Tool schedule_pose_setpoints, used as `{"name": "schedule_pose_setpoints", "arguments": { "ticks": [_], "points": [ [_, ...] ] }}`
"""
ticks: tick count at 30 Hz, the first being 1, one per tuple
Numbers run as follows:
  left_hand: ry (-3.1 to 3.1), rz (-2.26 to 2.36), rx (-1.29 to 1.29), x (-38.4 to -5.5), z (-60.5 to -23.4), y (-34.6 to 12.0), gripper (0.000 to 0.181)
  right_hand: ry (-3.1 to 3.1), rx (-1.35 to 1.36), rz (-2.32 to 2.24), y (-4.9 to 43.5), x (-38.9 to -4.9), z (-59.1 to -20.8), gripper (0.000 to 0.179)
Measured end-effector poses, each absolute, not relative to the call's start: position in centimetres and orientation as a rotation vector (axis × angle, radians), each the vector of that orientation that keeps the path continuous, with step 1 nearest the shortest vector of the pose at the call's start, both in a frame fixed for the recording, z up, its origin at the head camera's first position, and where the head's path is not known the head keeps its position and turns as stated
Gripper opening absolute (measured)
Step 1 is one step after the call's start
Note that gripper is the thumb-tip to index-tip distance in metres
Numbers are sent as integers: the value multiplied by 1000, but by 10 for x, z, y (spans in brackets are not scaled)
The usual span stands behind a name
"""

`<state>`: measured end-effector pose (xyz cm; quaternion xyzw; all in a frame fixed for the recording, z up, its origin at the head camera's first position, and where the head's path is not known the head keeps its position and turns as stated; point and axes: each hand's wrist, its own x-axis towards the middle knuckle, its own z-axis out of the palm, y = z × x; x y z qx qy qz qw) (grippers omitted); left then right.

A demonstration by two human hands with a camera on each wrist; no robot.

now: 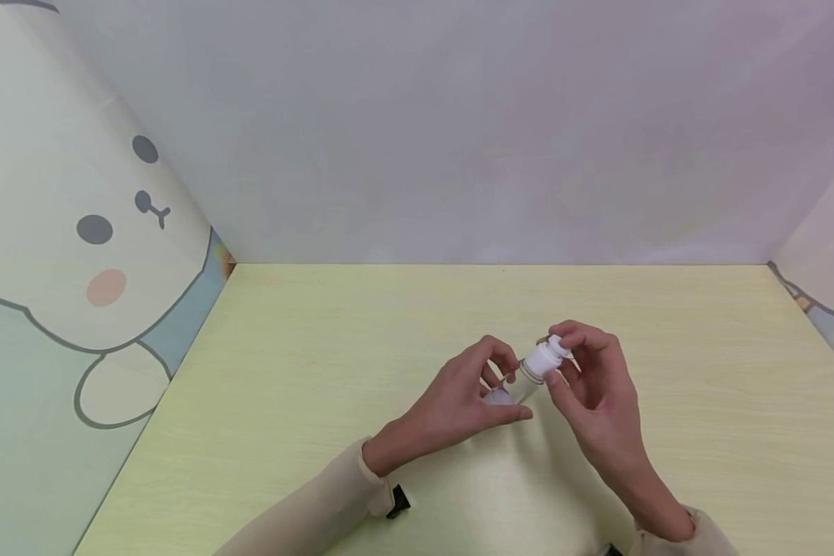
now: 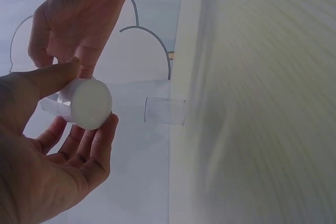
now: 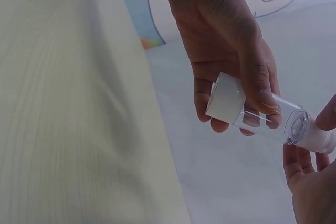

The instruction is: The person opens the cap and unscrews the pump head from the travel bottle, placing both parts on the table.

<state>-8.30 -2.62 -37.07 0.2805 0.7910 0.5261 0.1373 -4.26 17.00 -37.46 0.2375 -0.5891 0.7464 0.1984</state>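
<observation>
A clear cylindrical bottle (image 3: 283, 109) with a white base (image 2: 92, 104) and a white pump-like top (image 1: 545, 360) is held tilted above the table. My left hand (image 1: 459, 394) grips the clear body near the base, thumb on one side and fingers on the other. At the upper end my right hand (image 1: 601, 398) pinches the white top between thumb and fingers. The top sits at the bottle's mouth; whether it is fully seated I cannot tell. Standing on the table in the left wrist view is a clear open-ended cylinder, likely a cap (image 2: 165, 111).
A pale wood-grain table (image 1: 306, 347) lies under both hands. Behind it rises a plain light wall (image 1: 417, 139). At the left stands a panel with a cartoon animal (image 1: 104, 286), and another printed panel (image 1: 830, 255) is on the right.
</observation>
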Motion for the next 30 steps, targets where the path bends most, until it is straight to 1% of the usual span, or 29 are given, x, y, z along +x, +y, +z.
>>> {"name": "schedule_pose_setpoints", "arguments": {
  "ticks": [3, 8, 15, 21, 30],
  "points": [
    [2284, 1523, 814, -83, -370, -26, 50, -1662, 635, 2100, 170, -42, -374, 46],
    [2289, 1518, 824, -83, -371, -25, 48, -1719, 468, 2089, 167, -42, -371, 49],
    [2290, 1509, 808, -82, -370, -25, 47, -1683, 468, 2099, 167, -44, -372, 48],
    [2296, 1505, 809, -83, -370, -25, 48, -1811, 288, 2088, 167, -41, -369, 50],
    [2313, 1508, 800, -83, -370, -25, 49, -1831, 380, 2072, 170, -41, -369, 49]
  ]
}}
